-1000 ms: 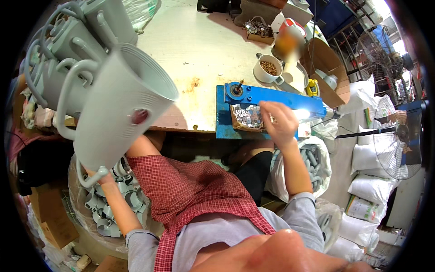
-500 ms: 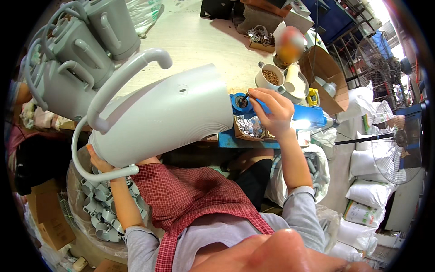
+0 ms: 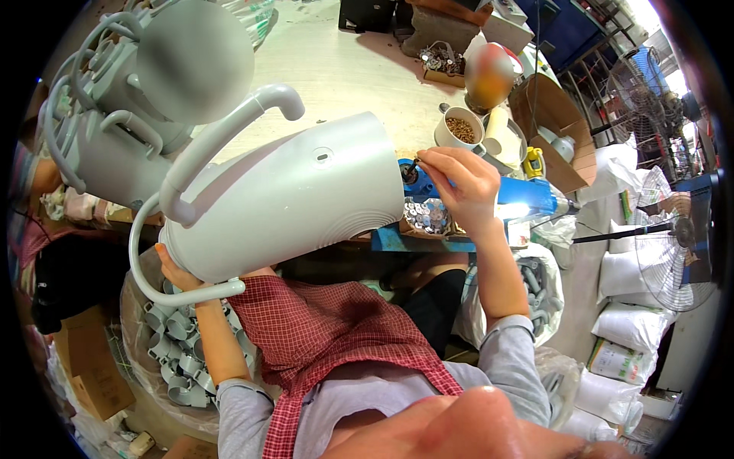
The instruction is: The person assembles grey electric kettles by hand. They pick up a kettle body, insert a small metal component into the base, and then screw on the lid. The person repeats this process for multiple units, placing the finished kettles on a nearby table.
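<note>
A large light-grey plastic jug body [image 3: 290, 199] lies tilted across my lap and the bench edge, its wide end to the right. Its curved side handle [image 3: 187, 157] points up, and a thin carrying handle [image 3: 141, 260] loops round the narrow end. My left hand [image 3: 177, 269] supports that end from below, fingers partly hidden behind it. Beside the wide end, my right hand [image 3: 465, 187] pinches a small dark pin-like piece [image 3: 418, 161] over a blue round holder [image 3: 413, 177]. A carton of small metal parts [image 3: 427, 217] sits just below this hand.
A mug of small brass-coloured pieces [image 3: 461, 131] and a blue power tool [image 3: 531, 196] are by my right hand. More grey jugs [image 3: 115, 172] stand at left, partly behind a blurred round shape. Bags of grey plastic parts [image 3: 180, 356] flank my legs. A fan [image 3: 677, 233] stands at right.
The view and jug body have shifted slightly; the jug's wide end is nearer the blue holder. A blurred round shape has come in over the jugs at upper left. Both hands keep their grips.
</note>
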Demonstrator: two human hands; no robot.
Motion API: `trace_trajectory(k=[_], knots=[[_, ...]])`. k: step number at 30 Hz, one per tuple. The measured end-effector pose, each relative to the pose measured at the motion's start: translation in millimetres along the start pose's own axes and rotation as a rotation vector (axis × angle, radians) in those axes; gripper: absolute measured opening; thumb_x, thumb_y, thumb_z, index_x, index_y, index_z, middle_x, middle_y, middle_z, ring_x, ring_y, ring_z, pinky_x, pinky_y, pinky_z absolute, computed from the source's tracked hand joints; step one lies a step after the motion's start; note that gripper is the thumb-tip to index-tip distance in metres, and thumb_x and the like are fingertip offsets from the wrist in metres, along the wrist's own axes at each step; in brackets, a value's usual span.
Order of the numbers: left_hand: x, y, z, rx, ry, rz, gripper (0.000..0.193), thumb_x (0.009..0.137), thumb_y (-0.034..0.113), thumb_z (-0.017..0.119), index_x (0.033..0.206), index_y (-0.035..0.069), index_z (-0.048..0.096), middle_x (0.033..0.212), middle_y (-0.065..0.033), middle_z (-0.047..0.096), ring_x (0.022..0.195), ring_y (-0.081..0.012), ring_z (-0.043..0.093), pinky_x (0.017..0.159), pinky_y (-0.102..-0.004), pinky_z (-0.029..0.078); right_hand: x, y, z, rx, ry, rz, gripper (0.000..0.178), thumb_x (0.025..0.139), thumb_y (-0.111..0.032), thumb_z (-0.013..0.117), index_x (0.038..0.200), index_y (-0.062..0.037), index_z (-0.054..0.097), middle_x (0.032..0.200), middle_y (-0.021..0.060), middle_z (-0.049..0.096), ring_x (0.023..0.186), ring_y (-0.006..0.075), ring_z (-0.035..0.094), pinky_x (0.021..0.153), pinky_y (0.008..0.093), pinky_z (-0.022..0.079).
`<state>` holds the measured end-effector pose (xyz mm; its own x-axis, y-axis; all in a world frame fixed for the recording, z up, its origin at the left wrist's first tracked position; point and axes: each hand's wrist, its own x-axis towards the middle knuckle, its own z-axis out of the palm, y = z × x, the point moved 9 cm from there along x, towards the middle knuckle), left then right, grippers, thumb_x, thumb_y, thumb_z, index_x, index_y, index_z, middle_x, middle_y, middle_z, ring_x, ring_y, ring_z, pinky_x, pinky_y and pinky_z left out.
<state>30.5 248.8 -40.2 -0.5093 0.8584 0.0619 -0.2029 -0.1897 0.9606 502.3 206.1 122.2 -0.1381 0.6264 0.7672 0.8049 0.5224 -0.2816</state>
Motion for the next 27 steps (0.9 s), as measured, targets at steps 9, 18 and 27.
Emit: trace_trajectory(k=[9, 18, 27], knots=[[-4.0, -7.7, 10.4, -0.161, -0.002, 0.001, 0.058, 0.1, 0.046, 0.039, 0.114, -0.007, 0.059, 0.105, -0.0155, 0.067, 0.09, -0.0211, 0.067, 0.075, -0.0313, 0.056, -7.5, 7.6, 3.8, 0.032, -0.019, 0.069, 0.018, 0.077, -0.004, 0.075, 0.094, -0.0021, 0.071, 0.09, 0.0095, 0.07, 0.078, 0.0199, 0.067, 0.069, 0.0282, 0.053], [-10.2, -17.3, 90.5, -0.169, -0.195, 0.078, 0.06, 0.097, 0.046, 0.05, 0.11, -0.011, 0.062, 0.1, -0.017, 0.068, 0.089, -0.0241, 0.067, 0.076, -0.0362, 0.056, -85.1, 55.5, -4.6, 0.745, 0.13, 0.779, 0.024, 0.082, 0.001, 0.071, 0.103, 0.0029, 0.06, 0.095, 0.0051, 0.064, 0.084, 0.0119, 0.062, 0.078, 0.0256, 0.049], [-8.1, -45.8, 109.1, -0.068, -0.197, 0.03, 0.057, 0.098, 0.046, 0.048, 0.108, -0.009, 0.062, 0.098, -0.0153, 0.068, 0.083, -0.0208, 0.067, 0.072, -0.0315, 0.055, -90.3, 72.6, -0.4, 0.809, 0.159, 0.856, 0.023, 0.082, 0.002, 0.07, 0.102, 0.0034, 0.06, 0.094, 0.0051, 0.065, 0.085, 0.0101, 0.06, 0.079, 0.0241, 0.048]])
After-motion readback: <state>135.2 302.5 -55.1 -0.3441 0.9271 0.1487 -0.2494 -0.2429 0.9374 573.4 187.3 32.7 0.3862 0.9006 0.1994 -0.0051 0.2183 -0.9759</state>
